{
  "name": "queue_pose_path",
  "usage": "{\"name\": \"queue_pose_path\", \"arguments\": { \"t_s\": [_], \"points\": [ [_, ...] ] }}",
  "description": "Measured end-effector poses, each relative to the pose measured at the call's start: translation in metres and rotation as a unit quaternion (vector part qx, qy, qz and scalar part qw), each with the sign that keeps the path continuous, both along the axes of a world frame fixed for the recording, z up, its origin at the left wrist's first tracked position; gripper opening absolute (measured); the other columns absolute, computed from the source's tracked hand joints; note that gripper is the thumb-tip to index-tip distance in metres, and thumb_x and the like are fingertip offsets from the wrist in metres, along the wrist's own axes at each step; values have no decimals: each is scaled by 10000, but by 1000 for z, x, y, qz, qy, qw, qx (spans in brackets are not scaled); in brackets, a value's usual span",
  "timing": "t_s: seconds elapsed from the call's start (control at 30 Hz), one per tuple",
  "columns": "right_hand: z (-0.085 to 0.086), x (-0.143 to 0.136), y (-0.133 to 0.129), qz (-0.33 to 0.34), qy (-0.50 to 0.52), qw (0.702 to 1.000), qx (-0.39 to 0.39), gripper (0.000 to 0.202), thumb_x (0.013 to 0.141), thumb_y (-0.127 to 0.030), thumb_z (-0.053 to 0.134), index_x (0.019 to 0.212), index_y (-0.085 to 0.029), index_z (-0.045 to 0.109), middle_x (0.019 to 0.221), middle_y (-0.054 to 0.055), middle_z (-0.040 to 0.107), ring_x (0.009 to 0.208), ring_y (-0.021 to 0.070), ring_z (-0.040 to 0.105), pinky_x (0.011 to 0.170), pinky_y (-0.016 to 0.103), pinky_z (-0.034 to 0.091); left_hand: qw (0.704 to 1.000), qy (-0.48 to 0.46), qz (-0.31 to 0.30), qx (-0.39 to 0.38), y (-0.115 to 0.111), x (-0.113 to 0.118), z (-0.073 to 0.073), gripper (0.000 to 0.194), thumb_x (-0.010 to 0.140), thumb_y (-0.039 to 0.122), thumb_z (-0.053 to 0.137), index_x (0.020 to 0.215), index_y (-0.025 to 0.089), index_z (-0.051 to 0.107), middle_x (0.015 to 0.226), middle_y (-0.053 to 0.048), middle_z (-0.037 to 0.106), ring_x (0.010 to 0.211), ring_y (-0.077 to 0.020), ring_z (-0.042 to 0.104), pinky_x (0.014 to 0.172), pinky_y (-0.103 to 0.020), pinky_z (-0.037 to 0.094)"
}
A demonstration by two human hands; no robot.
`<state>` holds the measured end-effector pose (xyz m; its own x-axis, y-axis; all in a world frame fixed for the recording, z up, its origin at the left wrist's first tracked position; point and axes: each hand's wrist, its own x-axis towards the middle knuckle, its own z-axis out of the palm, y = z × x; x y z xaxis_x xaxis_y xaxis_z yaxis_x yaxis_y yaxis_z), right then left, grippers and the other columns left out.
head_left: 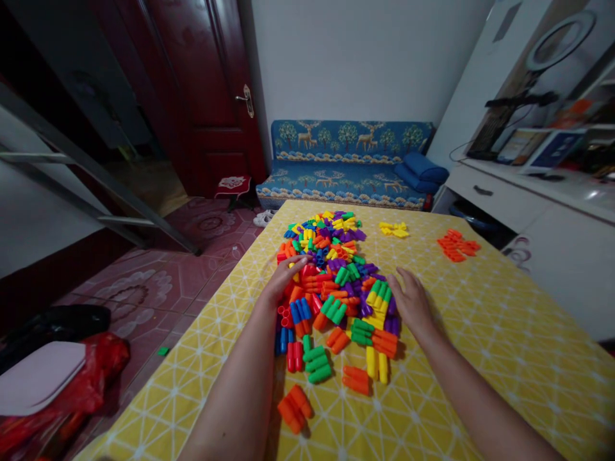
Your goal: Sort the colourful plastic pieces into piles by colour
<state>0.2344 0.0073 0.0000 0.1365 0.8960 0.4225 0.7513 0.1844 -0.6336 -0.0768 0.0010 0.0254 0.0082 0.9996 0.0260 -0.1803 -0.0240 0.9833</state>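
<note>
A long heap of plastic bullet-shaped building blocks (331,282) in red, orange, yellow, green, blue and purple runs down the table. My left hand (282,279) is at the heap's left edge, fingers stretched over the red and purple blocks; some fingertips are hidden. Against the right side of the heap, beside green-and-yellow blocks (379,294), my right hand (409,299) is open with its fingers apart. Neither hand visibly grips a block. Nearer to me lie loose orange blocks (295,408) and green blocks (317,365).
Farther off on the yellow patterned tablecloth (480,333) sit a small yellow group (394,229) and an orange group (457,246). A blue sofa (346,163) stands behind the table, a white cabinet (538,237) to the right. One green block (163,351) is on the floor.
</note>
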Motion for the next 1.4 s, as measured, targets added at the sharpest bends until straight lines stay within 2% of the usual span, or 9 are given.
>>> {"name": "queue_pose_path", "arguments": {
  "t_s": [0.13,0.3,0.43,0.6,0.8,0.97,1.07,1.2,1.4],
  "points": [
    [-9,-25,-8,-10,43,997,-69,764,861,-674,360,1354,-115,529,1410,209,504,1350,350,419,1136,544,275,1000,5,6,2,0,2,1,549,675,533,776,1058,141,736,951,-102,758,1031,-284,668,948,-378,487],
    [7,-68,0,106,202,971,-74,669,879,-621,421,1399,-207,492,1504,106,430,1404,267,374,1157,456,299,1000,27,5,6,-2,1,2,567,682,545,765,1084,148,729,979,-107,757,1015,-286,671,944,-390,489],
    [9,-65,-8,199,301,932,-34,533,935,-566,390,1372,-288,513,1461,30,497,1370,220,429,1137,414,346,999,34,10,5,-4,1,3,546,699,532,757,1089,152,728,978,-100,759,986,-280,676,932,-391,494],
    [13,-51,-16,287,209,935,-2,425,847,-506,603,1191,-262,657,1386,58,564,1325,264,469,1129,433,337,999,39,13,2,-5,2,5,564,711,542,740,1109,141,715,993,-112,753,1021,-293,661,930,-393,492],
    [15,-54,-12,247,181,951,35,226,779,-445,687,780,-220,679,1241,88,628,1187,259,554,1067,434,375,989,128,56,59,1,0,1,437,731,536,715,962,168,762,971,-86,752,1028,-288,642,952,-375,460],
    [11,-58,-11,169,266,949,27,300,799,-511,637,774,-219,576,863,29,649,847,206,606,797,332,488,913,349,114,178,0,5,12,303,805,483,652,815,204,769,875,-86,740,872,-258,646,852,-356,468],
    [11,-60,-11,130,293,946,35,329,823,-542,593,793,-217,548,730,-9,573,710,176,551,669,285,465,868,418,68,258,-8,22,35,294,873,447,587,871,215,768,916,-96,736,901,-248,640,850,-342,453],
    [10,-62,-13,131,291,944,78,312,888,-513,536,817,-209,544,774,-4,571,768,170,544,739,288,451,832,478,-22,280,-22,59,59,320,879,472,581,1001,228,748,967,-95,729,934,-245,639,854,-329,439],
    [11,-64,-16,149,283,942,97,337,907,-530,508,804,-210,532,758,-4,561,745,163,534,709,276,442,760,592,-68,260,-29,97,50,297,844,452,624,909,187,740,856,-126,713,895,-271,627,784,-344,430]
  ]
}}
